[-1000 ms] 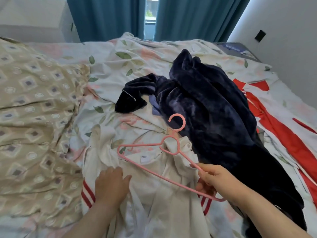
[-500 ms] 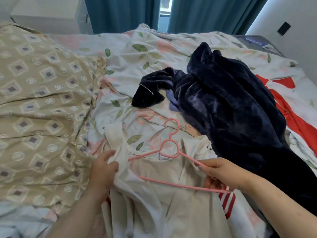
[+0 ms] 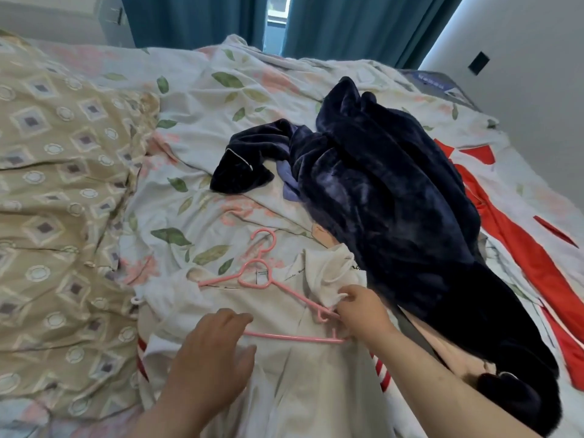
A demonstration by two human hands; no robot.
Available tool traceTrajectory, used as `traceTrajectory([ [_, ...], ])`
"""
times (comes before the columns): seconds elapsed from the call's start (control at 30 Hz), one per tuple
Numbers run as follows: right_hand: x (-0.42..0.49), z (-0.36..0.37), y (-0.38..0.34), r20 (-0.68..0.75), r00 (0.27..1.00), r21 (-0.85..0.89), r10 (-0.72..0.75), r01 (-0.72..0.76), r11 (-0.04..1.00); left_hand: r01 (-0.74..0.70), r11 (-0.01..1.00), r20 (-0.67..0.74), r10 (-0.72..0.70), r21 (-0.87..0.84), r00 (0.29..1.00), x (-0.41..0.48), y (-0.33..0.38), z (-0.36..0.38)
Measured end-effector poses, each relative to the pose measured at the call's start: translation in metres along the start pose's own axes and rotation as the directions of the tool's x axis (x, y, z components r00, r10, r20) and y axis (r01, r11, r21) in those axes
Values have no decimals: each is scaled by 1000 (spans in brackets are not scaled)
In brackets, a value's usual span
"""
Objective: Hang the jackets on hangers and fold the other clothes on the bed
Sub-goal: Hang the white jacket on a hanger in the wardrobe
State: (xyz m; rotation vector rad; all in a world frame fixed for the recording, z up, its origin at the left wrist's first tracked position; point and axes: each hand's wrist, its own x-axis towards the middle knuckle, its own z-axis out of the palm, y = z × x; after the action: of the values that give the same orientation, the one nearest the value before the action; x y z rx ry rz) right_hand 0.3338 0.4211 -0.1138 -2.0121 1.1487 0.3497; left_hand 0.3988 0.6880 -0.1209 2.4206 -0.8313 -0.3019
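On the far left of the bed point(image 3: 205, 99) a beige patterned quilt point(image 3: 63, 200) lies rumpled, and we see nothing folded on it. Next comes our left hand point(image 3: 215, 352), palm down on the white jacket point(image 3: 300, 390), its fingers point(image 3: 234, 317) straight and slightly spread, pressing the cloth flat and gripping nothing. The near bar of the pink hanger point(image 3: 262, 279) runs out from just beside those fingertips.

The hanger lies inside the opened jacket with its hook pointing away from us onto the sheet. Its left arm seems to slip under the jacket's left shoulder, while its right arm and near bar lie bare on top of the lining. So we judge this first jacket about half hung: one shoulder on, the other not yet drawn over.

Our right hand point(image 3: 360, 308) sits at the hanger's right end, its fingers point(image 3: 343, 295) curled and pinching the bunched white collar cloth, which touches the hanger arm there.

Further right, a dark navy plush garment point(image 3: 395, 200) lies heaped and unfolded, well apart from both hands. Beyond it a red and white garment point(image 3: 518, 248) is spread loose. Most of the task, we reckon, is left to do.
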Motion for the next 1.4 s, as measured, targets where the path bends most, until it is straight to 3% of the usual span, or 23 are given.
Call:
traceTrajectory([
  [0.07, -5, -11, 12, -94, 994, -60, -57, 52, 997, -148, 984, 84, 140, 102, 987, 19, 2, 7],
  [0.13, -8, -22, 21, -182, 976, -40, -119, 114, 993, -215, 961, 221, 174, 174, 960, 37, 1, 15],
  [0.2, -10, -40, 26, -296, 944, 66, -144, 170, 983, -251, 930, 335, 155, 267, 929, 47, -8, 26],
  [0.27, -14, -62, 26, -365, 929, 269, -60, 167, 949, -298, 901, 429, 145, 315, 891, 49, -16, 32],
  [0.33, -19, -85, 25, -312, 950, 492, 21, 142, 859, -281, 924, 437, 147, 258, 887, 49, -23, 35],
  [0.4, -25, -104, 26, -263, 964, 596, 39, 131, 792, -243, 956, 387, 165, 163, 907, 48, -29, 36],
  [0.5, -37, -129, 21, -204, 978, 586, 38, 92, 805, -213, 973, 319, 175, 90, 932, 47, -28, 32],
  [0.6, -44, -144, 10, 68, 995, 587, 74, -100, 803, -180, 971, 336, 119, 158, 934, 51, -20, 30],
  [0.67, -45, -142, 0, 210, 973, 630, 101, -214, 746, -207, 959, 372, 123, 194, 920, 55, -10, 35],
  [0.8, -52, -91, -41, 277, 961, 686, -14, -188, 703, -297, 924, 456, 162, 242, 875, 45, 12, 61],
  [0.9, -58, -29, -58, 347, 935, 548, -71, -141, 824, -230, 952, 476, 111, 201, 873, 35, 20, 68],
  [0.97, -59, -2, -58, 448, 891, 304, -77, -72, 950, -154, 984, 406, 104, 93, 908, 29, 18, 52],
  [1.0, -55, 2, -54, 466, 881, 181, -77, -9, 984, -203, 977, 325, 170, 71, 930, 27, 12, 39],
  [1.07, -41, -4, -45, 350, 932, 140, -93, 46, 989, -245, 963, 51, 240, 113, 969, 22, -10, 9],
  [1.1, -31, -9, -40, 207, 972, 147, -108, 78, 986, -150, 978, -118, 168, 142, 979, 20, -24, -4],
  [1.17, -12, -17, -33, -78, 983, -94, -163, 156, 983, 258, 946, -301, -192, 197, 934, 26, -57, -26],
  [1.23, -1, -12, -26, -70, 990, -357, -126, 93, 930, 649, 745, -130, -636, 154, 761, 38, -77, -36],
  [1.27, 2, -5, -21, 7, 997, -438, -71, 67, 896, 710, 687, 11, -720, 155, 694, 41, -81, -34],
  [1.3, 3, 2, -16, 94, 995, -477, -21, 64, 877, 689, 699, 119, -713, 192, 691, 42, -84, -27],
  [1.4, 6, 22, -6, 195, 979, -492, -55, 147, 858, 383, 861, 122, -442, 334, 889, 43, -86, -8],
])
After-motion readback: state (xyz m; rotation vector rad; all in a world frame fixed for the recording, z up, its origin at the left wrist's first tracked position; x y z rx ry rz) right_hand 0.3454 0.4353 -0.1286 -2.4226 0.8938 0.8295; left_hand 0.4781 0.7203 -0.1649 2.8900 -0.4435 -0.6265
